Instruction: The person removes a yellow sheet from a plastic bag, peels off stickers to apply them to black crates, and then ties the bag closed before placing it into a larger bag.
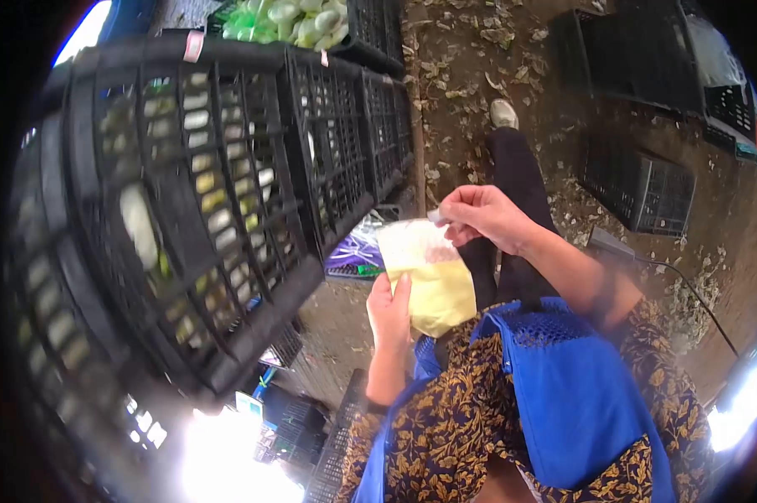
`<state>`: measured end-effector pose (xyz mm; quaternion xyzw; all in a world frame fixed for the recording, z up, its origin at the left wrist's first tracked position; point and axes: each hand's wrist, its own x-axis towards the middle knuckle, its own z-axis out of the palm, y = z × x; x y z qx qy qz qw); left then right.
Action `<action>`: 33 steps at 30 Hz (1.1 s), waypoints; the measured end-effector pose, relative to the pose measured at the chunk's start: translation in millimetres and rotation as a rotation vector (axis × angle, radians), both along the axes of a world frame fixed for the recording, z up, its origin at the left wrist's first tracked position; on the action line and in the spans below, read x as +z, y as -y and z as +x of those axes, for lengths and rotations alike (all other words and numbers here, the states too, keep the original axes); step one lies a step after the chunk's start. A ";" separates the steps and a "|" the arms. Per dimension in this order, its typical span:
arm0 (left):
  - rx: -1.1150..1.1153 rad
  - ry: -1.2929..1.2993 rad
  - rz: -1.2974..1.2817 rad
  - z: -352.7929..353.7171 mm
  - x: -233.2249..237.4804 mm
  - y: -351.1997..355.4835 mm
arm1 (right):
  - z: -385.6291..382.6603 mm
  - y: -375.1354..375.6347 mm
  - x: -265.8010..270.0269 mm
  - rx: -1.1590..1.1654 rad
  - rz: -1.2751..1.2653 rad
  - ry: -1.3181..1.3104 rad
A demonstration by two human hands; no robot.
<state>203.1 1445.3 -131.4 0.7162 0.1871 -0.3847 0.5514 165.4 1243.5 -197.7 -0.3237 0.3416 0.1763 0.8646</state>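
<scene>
In front of my body a yellow and white sheet-like pad point(433, 293) is held up, white along its top and yellow below. My left hand point(388, 318) grips its left side, with the thumb lying on the front face. At the pad's upper right corner, my right hand point(483, 220) has its thumb and fingers pinched together. A small whitish piece point(435, 216) shows at those fingertips, overlapping the pad's top edge in this view.
Large black slatted crates point(286, 159) fill the left, with pale vegetables point(139, 226) inside. More pale vegetables point(299, 21) sit at the top. Black crates point(638, 189) stand on the right near a dark cable point(697, 293). Scraps litter the floor point(462, 101). A purple bundle point(353, 251) lies beyond my left hand.
</scene>
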 end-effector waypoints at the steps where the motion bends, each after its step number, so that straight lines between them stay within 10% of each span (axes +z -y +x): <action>1: 0.030 -0.022 0.097 1.5 -3.6 3.1 | 14.7 10.8 -6.8 -0.030 -0.058 -0.015; 14: 0.222 -0.247 0.134 -15.6 -57.1 61.0 | 193.3 77.1 -173.7 -0.115 -1.197 0.026; 33: 0.239 -0.269 0.172 -26.1 -69.7 52.7 | 217.4 18.5 -218.7 -0.110 -1.124 0.123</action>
